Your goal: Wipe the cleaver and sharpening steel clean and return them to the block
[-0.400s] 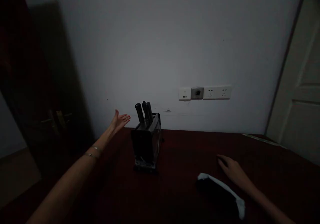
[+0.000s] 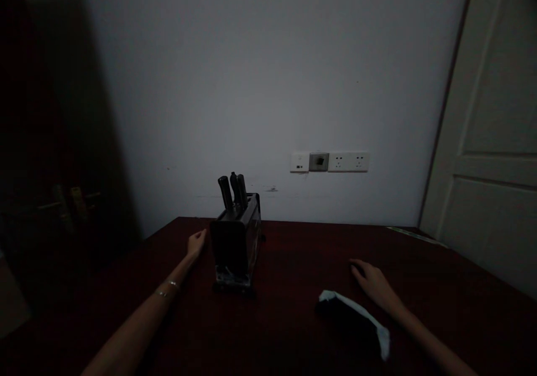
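Observation:
A dark knife block (image 2: 230, 247) stands upright on the table, left of the middle. Several black-handled knives (image 2: 233, 190) stick up out of its top. My left hand (image 2: 196, 243) rests on the table just left of the block, fingers curled in, with no object showing in it; a small gap seems to separate it from the block. On the right, my right hand (image 2: 371, 282) lies on the table, thumb and forefinger apart, holding nothing. Close to its near side is a dark object with a pale, curved edge (image 2: 356, 308); its kind is too dark to make out.
The dark red table (image 2: 293, 264) runs back to a pale wall (image 2: 268, 85) with switches and sockets (image 2: 329, 162). A flat strip (image 2: 415, 235) lies at the table's back right, near a white panelled door (image 2: 478, 197). The left side is very dark.
My left hand has come down from beside the knife handles to the table, and its spread fingers have curled in. My right hand stays in place. The view has shifted slightly right.

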The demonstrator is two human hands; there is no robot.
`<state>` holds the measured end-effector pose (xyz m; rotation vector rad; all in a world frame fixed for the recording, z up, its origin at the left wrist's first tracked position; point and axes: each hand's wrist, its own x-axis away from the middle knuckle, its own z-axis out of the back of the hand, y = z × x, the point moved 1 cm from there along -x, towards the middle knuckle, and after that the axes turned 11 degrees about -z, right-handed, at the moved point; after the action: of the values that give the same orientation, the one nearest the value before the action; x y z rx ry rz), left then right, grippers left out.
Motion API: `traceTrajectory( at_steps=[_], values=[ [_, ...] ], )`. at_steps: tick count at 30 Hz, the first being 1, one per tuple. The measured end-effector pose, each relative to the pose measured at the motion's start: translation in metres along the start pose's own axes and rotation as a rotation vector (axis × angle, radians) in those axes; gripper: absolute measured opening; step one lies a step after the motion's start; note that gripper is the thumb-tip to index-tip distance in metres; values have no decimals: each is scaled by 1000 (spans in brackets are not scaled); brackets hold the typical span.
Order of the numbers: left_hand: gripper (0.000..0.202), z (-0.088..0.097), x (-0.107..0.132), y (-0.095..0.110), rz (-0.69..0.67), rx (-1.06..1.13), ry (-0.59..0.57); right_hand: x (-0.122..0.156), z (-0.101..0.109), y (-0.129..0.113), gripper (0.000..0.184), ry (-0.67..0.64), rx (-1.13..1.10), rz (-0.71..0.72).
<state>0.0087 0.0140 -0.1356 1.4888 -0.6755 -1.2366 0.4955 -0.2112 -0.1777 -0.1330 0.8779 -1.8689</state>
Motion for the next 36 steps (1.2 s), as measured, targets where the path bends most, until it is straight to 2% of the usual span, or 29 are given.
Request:
traceTrajectory(
  at_steps=[6, 10, 12, 14, 19, 23, 26, 30, 36],
  values=[
    [31, 4, -11, -19, 2, -33, 64, -1, 11, -9, 33, 6, -82, -89],
    [32, 7, -13, -24, -19, -41, 80, -9, 26, -35, 26, 38, -187, -128],
    [32, 8, -12, -25, -30, -43, 81, -18, 35, -61, 27, 54, -265, -102],
    [32, 8, -11, -26, -39, -48, 75, -28, 45, -97, 28, 46, -354, -43],
    [32, 9, -10, -26, -41, -80, 27, -45, 57, -208, 38, -72, -571, 154],
    [31, 10, -9, -26, -39, -106, -5, -42, 48, -284, 47, -216, -682, 280],
    [31, 11, -9, -26, -41, -123, -17, -39, 31, -320, 54, -286, -707, 317],
    [30, 11, -8, -26, -51, -141, -25, -39, 8, -342, 65, -320, -685, 317],
    [31, 11, -10, -28, -96, -165, 20, -41, -13, -350, 64, -288, -636, 278]
  ],
)
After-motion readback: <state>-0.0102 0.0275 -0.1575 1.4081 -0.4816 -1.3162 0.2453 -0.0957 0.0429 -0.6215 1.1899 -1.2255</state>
